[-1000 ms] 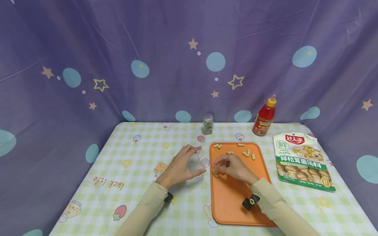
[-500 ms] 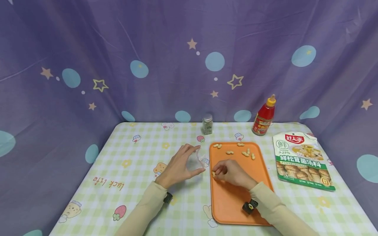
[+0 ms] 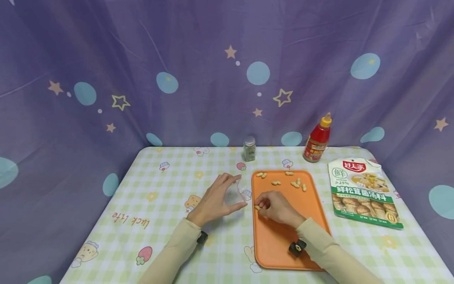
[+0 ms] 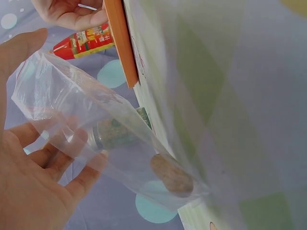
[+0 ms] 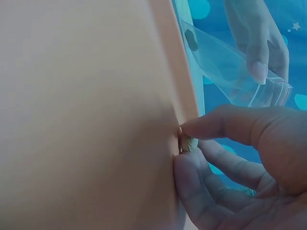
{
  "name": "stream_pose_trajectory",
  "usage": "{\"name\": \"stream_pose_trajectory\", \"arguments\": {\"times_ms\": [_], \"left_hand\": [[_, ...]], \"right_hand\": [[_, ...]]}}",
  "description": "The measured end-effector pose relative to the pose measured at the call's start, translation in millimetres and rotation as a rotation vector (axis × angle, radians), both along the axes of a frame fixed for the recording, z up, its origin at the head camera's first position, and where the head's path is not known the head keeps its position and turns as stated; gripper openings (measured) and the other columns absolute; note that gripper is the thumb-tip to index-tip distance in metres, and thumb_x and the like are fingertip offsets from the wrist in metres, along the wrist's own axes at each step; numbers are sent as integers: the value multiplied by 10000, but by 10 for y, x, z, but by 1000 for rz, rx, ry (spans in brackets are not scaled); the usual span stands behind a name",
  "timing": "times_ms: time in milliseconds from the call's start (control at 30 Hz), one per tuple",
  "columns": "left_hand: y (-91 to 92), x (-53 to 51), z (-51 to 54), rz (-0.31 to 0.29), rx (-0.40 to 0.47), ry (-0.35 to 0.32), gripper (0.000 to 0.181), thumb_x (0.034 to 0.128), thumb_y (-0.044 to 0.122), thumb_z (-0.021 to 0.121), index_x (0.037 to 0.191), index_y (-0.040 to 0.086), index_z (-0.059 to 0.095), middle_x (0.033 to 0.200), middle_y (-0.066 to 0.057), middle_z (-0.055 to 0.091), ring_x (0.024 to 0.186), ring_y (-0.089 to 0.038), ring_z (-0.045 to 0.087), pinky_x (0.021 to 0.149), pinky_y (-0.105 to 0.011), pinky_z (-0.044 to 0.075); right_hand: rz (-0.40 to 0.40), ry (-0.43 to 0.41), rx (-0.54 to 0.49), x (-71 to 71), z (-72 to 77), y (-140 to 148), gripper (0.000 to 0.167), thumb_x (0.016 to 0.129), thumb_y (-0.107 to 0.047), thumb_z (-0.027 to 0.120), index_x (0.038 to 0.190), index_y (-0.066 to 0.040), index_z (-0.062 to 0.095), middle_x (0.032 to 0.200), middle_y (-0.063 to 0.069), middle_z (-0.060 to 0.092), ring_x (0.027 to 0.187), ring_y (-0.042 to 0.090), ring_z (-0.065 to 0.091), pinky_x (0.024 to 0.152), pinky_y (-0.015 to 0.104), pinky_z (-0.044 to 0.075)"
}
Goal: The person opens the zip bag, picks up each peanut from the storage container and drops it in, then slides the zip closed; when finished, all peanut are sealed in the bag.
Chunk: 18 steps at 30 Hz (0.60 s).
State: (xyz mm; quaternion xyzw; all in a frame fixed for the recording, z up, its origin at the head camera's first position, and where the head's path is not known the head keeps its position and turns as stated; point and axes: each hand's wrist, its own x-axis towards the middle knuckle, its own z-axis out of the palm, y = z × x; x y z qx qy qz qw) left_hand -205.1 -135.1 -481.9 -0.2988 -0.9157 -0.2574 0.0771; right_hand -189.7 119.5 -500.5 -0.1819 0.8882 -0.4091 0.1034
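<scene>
A clear zip bag (image 4: 110, 129) is held by my left hand (image 3: 214, 201), its mouth spread between thumb and fingers. One peanut (image 4: 171, 176) lies near the bottom of the bag, as the left wrist view shows. My right hand (image 3: 278, 207) is at the left edge of the orange tray (image 3: 280, 248). Between its thumb and finger it pinches another peanut (image 5: 189, 143), partly covered by the fingertips. Several more peanuts (image 3: 276, 183) lie scattered over the far half of the tray.
Behind the tray stand a small spice jar (image 3: 249, 149) and, farther right, a red sauce bottle (image 3: 317, 140) with a yellow cap. A green and white mushroom soup packet (image 3: 363, 193) lies to the right on the checked tablecloth (image 3: 166, 221).
My right hand has come down slightly at the tray's left edge, and its fingers have closed on the peanut there. The left hand and bag have hardly moved.
</scene>
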Motion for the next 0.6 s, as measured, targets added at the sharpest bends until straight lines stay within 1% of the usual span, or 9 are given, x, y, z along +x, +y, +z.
{"name": "stream_pose_trajectory", "arguments": {"times_ms": [100,200,333,433,600], "left_hand": [[2,4,7,3,-6,-3,846,866,647,757,1563,258,473,1332,7,578,1163,-121,520,1000,-366,531],[5,9,13,5,-9,-7,850,864,647,759,1560,249,479,1325,28,571,1162,-121,523,1003,-365,532],[9,11,13,3,-10,-7,857,863,649,759,1557,225,489,1321,62,554,1161,-115,522,1009,-360,530],[12,15,9,0,-13,-3,863,865,643,760,1559,208,488,1314,66,550,1154,-114,519,1004,-356,529],[19,26,4,-18,-10,17,876,856,623,781,1553,173,498,1299,44,568,1123,-122,524,964,-351,533]], "right_hand": [[8,19,-4,-12,-6,5,155,827,15,802,951,-67,757,810,-4,690,704,87,581,616,210,486],[15,17,-20,-20,-3,20,153,830,14,800,956,-66,764,814,2,696,708,84,585,617,208,490],[4,18,-42,-47,18,53,148,842,2,793,968,-75,777,822,2,704,719,83,588,631,209,494],[-12,45,-56,-72,72,78,131,861,-14,787,977,-76,780,841,13,719,749,96,610,678,223,513],[-50,64,-109,-111,214,106,132,909,-62,770,1039,-82,779,938,39,757,832,118,670,773,269,559]]}}
